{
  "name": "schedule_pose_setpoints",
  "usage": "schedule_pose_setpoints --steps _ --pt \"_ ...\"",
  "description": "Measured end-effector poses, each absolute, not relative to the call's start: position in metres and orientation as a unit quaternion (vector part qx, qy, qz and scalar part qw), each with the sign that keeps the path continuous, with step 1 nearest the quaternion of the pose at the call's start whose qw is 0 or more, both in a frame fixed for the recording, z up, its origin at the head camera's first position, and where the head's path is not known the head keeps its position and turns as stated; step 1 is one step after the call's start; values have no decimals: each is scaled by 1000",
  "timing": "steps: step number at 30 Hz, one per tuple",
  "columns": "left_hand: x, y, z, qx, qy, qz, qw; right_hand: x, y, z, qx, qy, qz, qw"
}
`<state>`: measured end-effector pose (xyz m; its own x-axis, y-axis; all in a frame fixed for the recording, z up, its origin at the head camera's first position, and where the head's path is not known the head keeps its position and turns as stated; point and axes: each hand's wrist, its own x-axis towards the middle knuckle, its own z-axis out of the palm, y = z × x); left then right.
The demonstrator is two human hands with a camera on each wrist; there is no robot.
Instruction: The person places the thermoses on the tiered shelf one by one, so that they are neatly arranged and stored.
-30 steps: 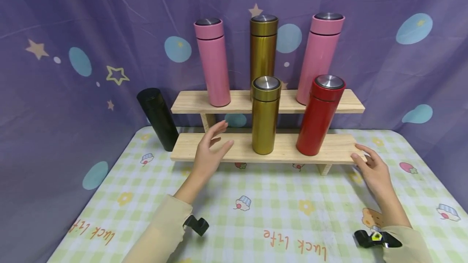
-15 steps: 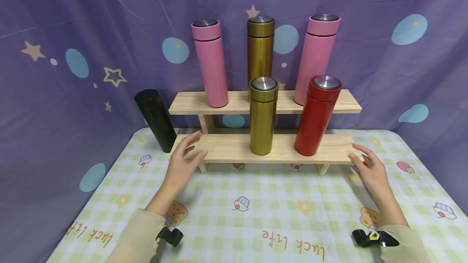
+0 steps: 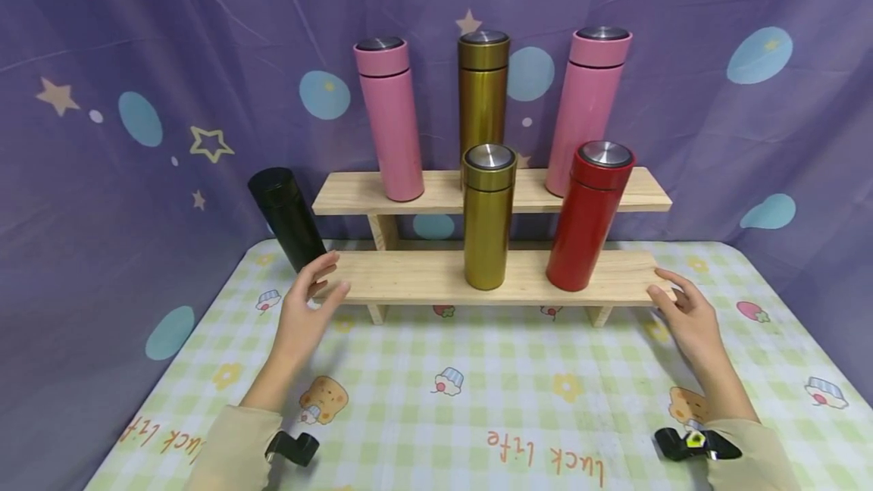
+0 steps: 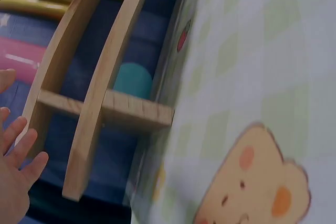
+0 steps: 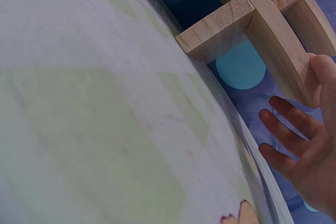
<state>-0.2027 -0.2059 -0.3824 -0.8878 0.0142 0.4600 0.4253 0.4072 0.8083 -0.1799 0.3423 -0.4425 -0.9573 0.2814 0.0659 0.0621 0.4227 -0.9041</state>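
Observation:
A two-tier wooden shelf [image 3: 395, 288] stands on the table. Its lower board carries a gold thermos bottle [image 3: 487, 233] and a red thermos bottle [image 3: 590, 218]. At the board's right end is my right hand [image 3: 696, 317], thumb at the front edge and index finger farther back; in the right wrist view its other fingers spread below the wood. My left hand [image 3: 303, 317] is at the left end, fingers loosely bent, overlapping the lower part of a black thermos bottle [image 3: 285, 211]. That bottle stands just left of the shelf.
On the upper board stand a pink thermos bottle [image 3: 392, 127] at left, another gold thermos bottle [image 3: 483, 97] in the middle and a second pink thermos bottle [image 3: 592, 97] at right. A purple curtain [image 3: 204, 36] hangs behind the checked tablecloth [image 3: 505, 370].
My left hand has moved left and slightly down, from over the lower board to its left end beside the black thermos bottle. My right hand keeps its place at the right end.

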Motion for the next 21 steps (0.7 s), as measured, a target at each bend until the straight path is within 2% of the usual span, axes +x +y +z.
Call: schedule_pose_setpoints --steps 13,21 --pt "-201 -244 -385 -43 -829 -517 209 -180 342 -444 -96 -833 533 111" --pt "-195 -234 -360 19 -801 -543 251 -181 341 -444 -99 -831 536 112"
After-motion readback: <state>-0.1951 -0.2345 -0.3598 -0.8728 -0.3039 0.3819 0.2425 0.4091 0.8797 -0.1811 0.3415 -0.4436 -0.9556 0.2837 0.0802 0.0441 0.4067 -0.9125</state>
